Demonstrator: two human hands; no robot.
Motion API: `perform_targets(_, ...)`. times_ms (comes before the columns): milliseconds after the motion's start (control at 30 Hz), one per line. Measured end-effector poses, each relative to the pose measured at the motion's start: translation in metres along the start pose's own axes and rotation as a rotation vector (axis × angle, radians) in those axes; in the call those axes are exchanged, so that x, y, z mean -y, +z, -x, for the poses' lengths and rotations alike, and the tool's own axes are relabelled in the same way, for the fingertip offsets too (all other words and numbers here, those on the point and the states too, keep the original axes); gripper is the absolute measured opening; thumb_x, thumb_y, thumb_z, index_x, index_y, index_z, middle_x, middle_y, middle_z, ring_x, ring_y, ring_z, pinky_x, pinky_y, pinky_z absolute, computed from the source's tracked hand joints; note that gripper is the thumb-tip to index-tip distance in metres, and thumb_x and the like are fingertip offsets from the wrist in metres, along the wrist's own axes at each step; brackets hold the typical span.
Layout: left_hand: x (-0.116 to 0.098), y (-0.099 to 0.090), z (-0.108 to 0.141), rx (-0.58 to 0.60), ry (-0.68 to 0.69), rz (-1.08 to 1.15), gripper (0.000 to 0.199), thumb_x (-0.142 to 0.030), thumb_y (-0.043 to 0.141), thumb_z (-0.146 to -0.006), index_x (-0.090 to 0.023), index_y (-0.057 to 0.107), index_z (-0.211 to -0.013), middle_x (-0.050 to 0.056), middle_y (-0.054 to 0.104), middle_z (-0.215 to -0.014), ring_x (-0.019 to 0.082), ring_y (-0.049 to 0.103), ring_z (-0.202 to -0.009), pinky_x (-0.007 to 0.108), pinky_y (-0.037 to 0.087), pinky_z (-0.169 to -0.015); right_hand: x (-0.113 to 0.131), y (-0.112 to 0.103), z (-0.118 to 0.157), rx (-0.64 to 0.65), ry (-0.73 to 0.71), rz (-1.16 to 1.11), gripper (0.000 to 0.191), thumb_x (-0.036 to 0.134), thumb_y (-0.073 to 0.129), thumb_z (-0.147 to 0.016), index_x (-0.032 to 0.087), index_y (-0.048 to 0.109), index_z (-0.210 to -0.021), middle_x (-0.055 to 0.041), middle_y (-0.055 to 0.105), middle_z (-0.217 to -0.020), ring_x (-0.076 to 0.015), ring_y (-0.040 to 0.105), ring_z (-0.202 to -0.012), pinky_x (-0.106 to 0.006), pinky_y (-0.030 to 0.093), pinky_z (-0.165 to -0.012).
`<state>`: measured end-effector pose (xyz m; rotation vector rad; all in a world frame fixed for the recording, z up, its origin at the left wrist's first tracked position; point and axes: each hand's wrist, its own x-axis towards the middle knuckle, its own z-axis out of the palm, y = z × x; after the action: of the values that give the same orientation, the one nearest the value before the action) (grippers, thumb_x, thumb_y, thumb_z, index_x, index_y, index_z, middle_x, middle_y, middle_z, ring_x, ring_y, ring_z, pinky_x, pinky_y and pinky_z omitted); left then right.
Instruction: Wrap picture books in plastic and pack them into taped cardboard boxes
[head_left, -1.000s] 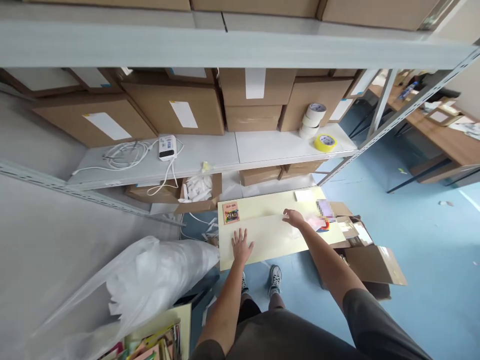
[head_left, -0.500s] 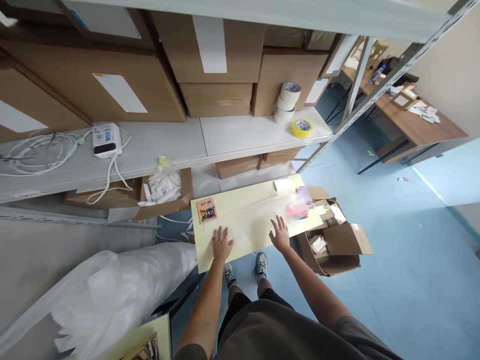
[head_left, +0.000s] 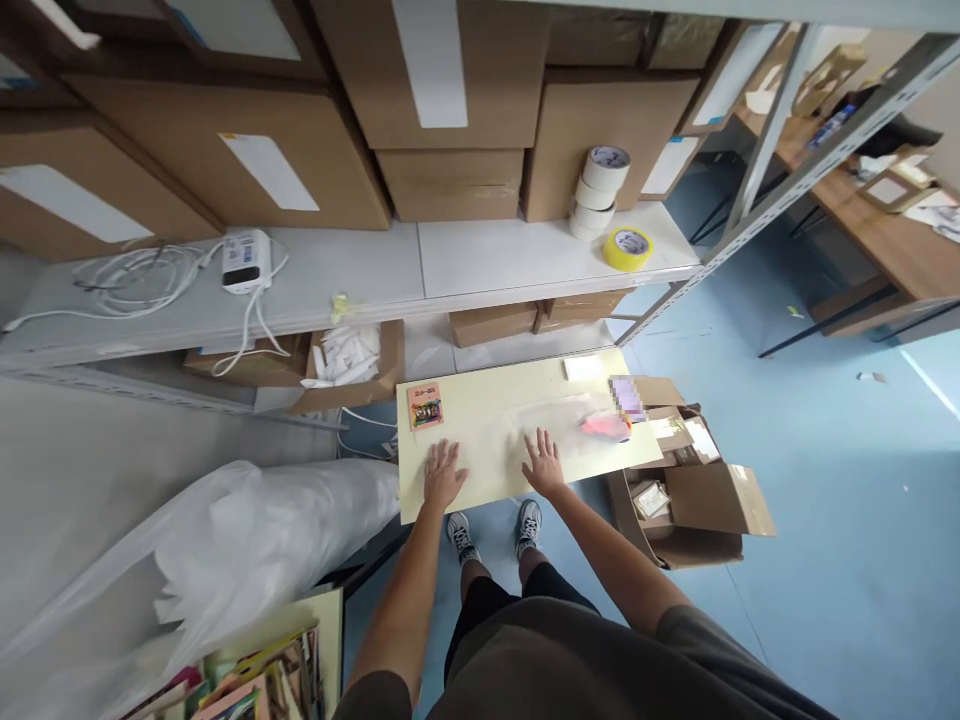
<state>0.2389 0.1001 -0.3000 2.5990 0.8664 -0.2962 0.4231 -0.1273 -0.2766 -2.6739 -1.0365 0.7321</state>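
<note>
- Pink bundle point(head_left: 606, 428) lies toward the right end of the pale counter point(head_left: 480, 389), clear film point(head_left: 551, 412) stretching left from it, long axis along the counter.
- Right hand point(head_left: 543, 465) is nearer, left of the bundle and slightly closer to the person; its grip is spread, pinching nothing.
- Left hand point(head_left: 443, 476) lies farther left of the bundle, grip also spread; contact with the film is unclear.
- Orange card point(head_left: 425, 406) sits well left of the bundle.

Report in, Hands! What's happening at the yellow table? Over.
Left hand open, near pink card. Right hand open, near clear film. White item farther back, past both hands.
</note>
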Motion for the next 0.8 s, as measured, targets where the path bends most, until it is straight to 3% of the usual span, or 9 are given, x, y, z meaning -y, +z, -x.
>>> perform_targets(100, 0.003, -0.014, -0.004, -0.104, -0.029, 0.077, 0.065, -0.043, 0.055, -0.098, -0.021, 0.049, -0.159, 0.012, 0.034, -0.172, 0.035, 0.021, -0.162, 0.052, 0.027, -0.128, 0.034, -0.008, -0.013, -0.079, -0.153, -0.082, 0.072, 0.032, 0.053, -0.100, 0.023, 0.029, -0.168, -0.0122, 0.012, -0.178, -0.0328, 0.005, -0.165, -0.055, 0.025, -0.128)
perform_targets(167, 0.012, -0.024, -0.015, -0.194, -0.117, 0.142, 0.062, -0.041, 0.050, -0.100, -0.019, 0.051, -0.158, 0.014, 0.040, -0.168, 0.033, 0.030, -0.158, 0.050, 0.030, -0.127, 0.066, -0.010, -0.034, -0.075, -0.233, -0.148, 0.068, 0.034, 0.050, -0.102, 0.022, 0.033, -0.167, -0.0111, 0.020, -0.177, -0.0303, 0.013, -0.164, -0.051, 0.031, -0.127)
perform_targets(333, 0.055, -0.041, -0.060, -0.269, -0.324, 0.290, 0.065, -0.032, 0.053, -0.095, -0.015, 0.049, -0.158, 0.016, 0.043, -0.166, 0.034, 0.034, -0.156, 0.051, 0.033, -0.126, 0.152, 0.005, -0.109, 0.115, -0.241, -0.218, 0.065, 0.036, 0.046, -0.104, 0.016, 0.036, -0.165, -0.0124, 0.030, -0.173, -0.0272, 0.023, -0.162, -0.043, 0.033, -0.126)
perform_targets(467, 0.096, -0.040, -0.089, -0.249, -0.425, 0.454, 0.067, -0.034, 0.057, -0.092, -0.016, 0.050, -0.156, 0.017, 0.052, -0.160, 0.033, 0.042, -0.152, 0.049, 0.037, -0.123, 0.205, 0.032, -0.149, 0.216, -0.204, -0.119, 0.070, 0.030, 0.048, -0.102, 0.019, 0.028, -0.168, -0.0129, 0.027, -0.175, -0.0296, 0.018, -0.163, -0.049, 0.029, -0.127)
perform_targets(633, 0.137, -0.040, -0.101, -0.117, -0.507, 0.616, 0.045, -0.032, 0.054, -0.096, -0.015, 0.070, -0.134, 0.016, 0.077, -0.121, 0.030, 0.070, -0.117, 0.042, 0.052, -0.103, 0.238, 0.062, -0.156, 0.233, -0.263, -0.041, 0.068, 0.025, 0.049, -0.100, 0.021, 0.033, -0.166, -0.0126, 0.022, -0.176, -0.0305, 0.014, -0.164, -0.053, 0.027, -0.126)
perform_targets(800, 0.143, -0.057, -0.093, -0.215, -0.537, 0.686, 0.036, -0.021, 0.050, -0.094, -0.016, 0.077, -0.117, 0.014, 0.079, -0.116, 0.026, 0.073, -0.110, 0.037, 0.053, -0.099, 0.237, 0.059, -0.149, 0.148, -0.179, -0.154, 0.070, 0.025, 0.049, -0.097, 0.021, 0.034, -0.165, -0.0130, 0.032, -0.173, -0.0302, 0.023, -0.162, -0.051, 0.034, -0.125)
